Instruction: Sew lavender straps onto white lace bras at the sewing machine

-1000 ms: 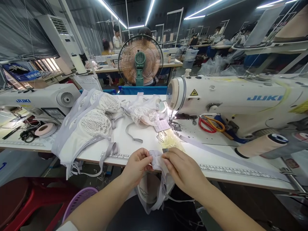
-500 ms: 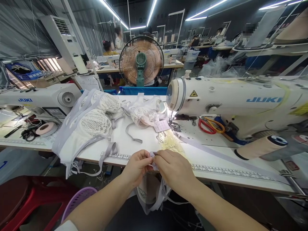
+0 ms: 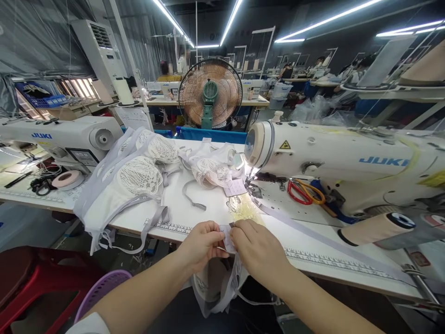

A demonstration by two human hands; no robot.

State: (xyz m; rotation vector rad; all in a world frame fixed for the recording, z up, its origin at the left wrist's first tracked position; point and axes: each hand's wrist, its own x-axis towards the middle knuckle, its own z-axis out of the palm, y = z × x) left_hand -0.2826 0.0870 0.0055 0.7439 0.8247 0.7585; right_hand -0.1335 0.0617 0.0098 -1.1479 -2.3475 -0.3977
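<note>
At the table's front edge, my left hand is closed, pinching a small pale lilac piece of a bra between thumb and fingers. My right hand is closed on the same piece from the other side; a small dark grey bit shows at its fingertips, too small to name. The bra's cup and straps hang below my hands, over my lap. Beyond my hands lie a lilac fabric piece and clear yellowish plastic, close to the sewing machine's needle area.
White lace bras are heaped on the left of the table. Scissors with red and orange handles lie under the right sewing machine. A thread cone rests at right. A fan stands ahead; a red stool is at lower left.
The lilac piece between my hands is spread flatter and shows more of its surface. My fingertips are slightly farther apart. The camera view has shifted a little.
</note>
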